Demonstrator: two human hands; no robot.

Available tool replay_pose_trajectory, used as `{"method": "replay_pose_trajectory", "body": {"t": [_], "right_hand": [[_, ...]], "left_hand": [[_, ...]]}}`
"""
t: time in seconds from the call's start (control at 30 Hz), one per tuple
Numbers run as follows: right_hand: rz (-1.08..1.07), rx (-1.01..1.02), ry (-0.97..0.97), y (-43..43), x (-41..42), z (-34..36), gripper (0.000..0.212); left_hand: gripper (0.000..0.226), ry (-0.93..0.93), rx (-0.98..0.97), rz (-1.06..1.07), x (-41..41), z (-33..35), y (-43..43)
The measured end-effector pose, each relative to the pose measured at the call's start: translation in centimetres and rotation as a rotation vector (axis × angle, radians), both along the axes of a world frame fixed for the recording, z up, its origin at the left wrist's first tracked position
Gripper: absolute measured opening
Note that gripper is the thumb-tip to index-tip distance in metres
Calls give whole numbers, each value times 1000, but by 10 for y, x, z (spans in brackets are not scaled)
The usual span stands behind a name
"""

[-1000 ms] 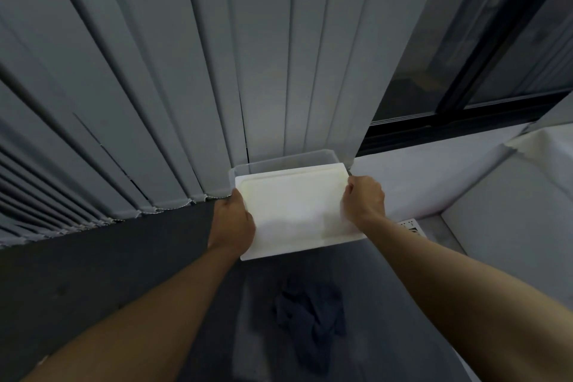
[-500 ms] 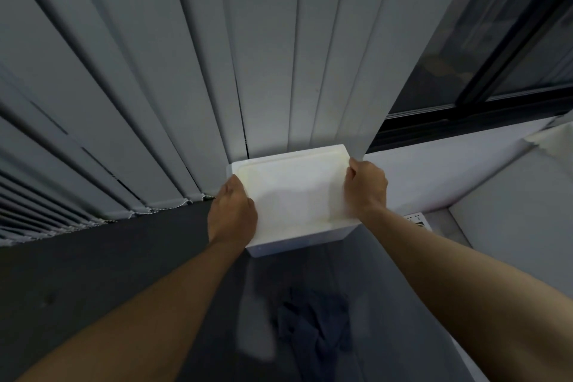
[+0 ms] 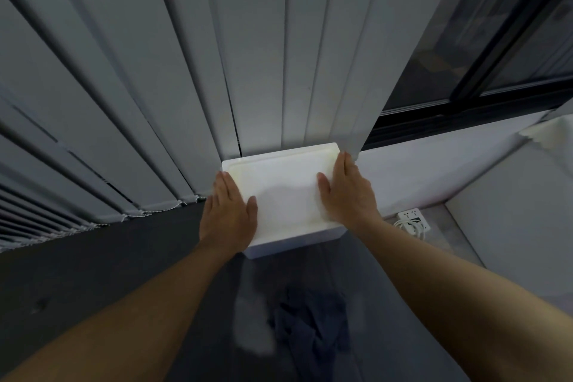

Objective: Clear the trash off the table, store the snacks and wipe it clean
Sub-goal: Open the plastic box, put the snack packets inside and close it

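Both hands press flat on the white lid (image 3: 285, 189) of a storage box (image 3: 294, 243) at the far edge of the dark table (image 3: 124, 257), as I watch through the head camera from my remote station. The left hand (image 3: 229, 211) lies with straight fingers on the lid's left edge, and the right hand (image 3: 347, 192) does the same on its right edge; neither grips anything. The box stands against the vertical blinds (image 3: 155, 102), just left of the window (image 3: 496, 40). Its contents are hidden, so I cannot tell whether the snacks are inside. A crumpled dark blue cloth (image 3: 313, 322) lies on the table nearer to me, apart from the box. I judge the storing step close to done and the wiping not yet begun.

The risks, as I read them: uneven pressure from the 2 palms could seat 1 side of the lid and leave the other raised. A hard push could slide the box on the smooth top into the blinds, or toward the right edge, beyond which a power strip (image 3: 414, 220) and its white cable lie lower down. A blind slat could also catch under the lid's back rim.
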State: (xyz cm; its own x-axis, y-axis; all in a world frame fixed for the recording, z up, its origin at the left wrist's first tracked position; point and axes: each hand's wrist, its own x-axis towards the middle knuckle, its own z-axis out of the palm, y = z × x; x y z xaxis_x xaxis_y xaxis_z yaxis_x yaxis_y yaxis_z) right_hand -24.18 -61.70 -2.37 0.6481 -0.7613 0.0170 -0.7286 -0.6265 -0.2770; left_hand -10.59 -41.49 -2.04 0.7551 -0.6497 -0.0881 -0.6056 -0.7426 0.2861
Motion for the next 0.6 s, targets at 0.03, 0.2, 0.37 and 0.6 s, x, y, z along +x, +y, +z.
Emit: {"method": "replay_pose_trajectory", "body": {"t": [0.03,0.2,0.37,0.6], "right_hand": [[11,-26,35,2,1,1,77],[28,-68,105,-2,5,-2,90],[36,-83,135,-1,5,-1,90],[169,-144,189,-5,10,-2,90]], "left_hand": [[81,-16,15,2,-1,-1,0],[88,-107,118,-18,4,1,-7],[92,-160,171,-38,8,3,-17],[82,-223,159,-166,14,-3,-21]]}}
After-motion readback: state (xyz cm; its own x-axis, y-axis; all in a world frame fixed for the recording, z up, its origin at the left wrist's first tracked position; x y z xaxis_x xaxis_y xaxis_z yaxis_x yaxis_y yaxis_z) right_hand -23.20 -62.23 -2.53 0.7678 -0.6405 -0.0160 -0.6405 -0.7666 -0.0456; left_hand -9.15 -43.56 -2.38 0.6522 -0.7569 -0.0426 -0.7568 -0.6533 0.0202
